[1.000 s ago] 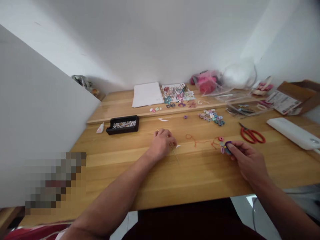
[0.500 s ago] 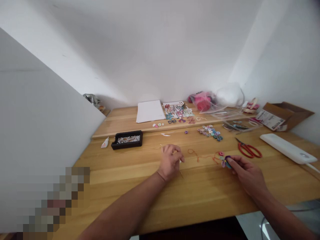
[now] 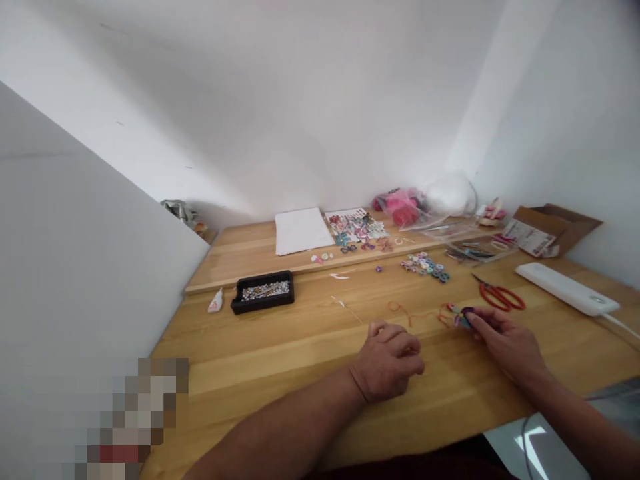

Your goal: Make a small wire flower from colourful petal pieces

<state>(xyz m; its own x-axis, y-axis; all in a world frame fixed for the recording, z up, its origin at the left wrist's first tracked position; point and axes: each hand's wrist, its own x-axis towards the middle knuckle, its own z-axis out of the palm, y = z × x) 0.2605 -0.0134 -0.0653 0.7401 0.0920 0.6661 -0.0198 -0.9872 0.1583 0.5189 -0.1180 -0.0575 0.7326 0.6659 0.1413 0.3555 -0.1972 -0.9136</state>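
Between the thumb and fingers of my right hand (image 3: 505, 337) is a small multicoloured flower piece (image 3: 463, 317), with purple, teal and pinkish petals and a yellow spot in the middle. Orange thread (image 3: 410, 315) lies in loose curls on the table just left of it. My left hand (image 3: 387, 360) hovers low over the wood to the left, its fingers loosely bent and apart, with nothing visible in them. Beyond its fingertips lies a thin golden stick with a white part (image 3: 347, 309).
Red-handled scissors (image 3: 500, 295) and a white power strip (image 3: 567, 289) lie at right. Small coloured rings (image 3: 425, 265) are clustered behind the thread. A black tray of beads (image 3: 263, 303) and a glue bottle (image 3: 215, 301) stand left. An open cardboard box (image 3: 555, 230) is at back right.
My left hand has let go of the thin stick and moved right and nearer, towards my right hand. The stick now lies on the table. My right hand still holds the flower piece.
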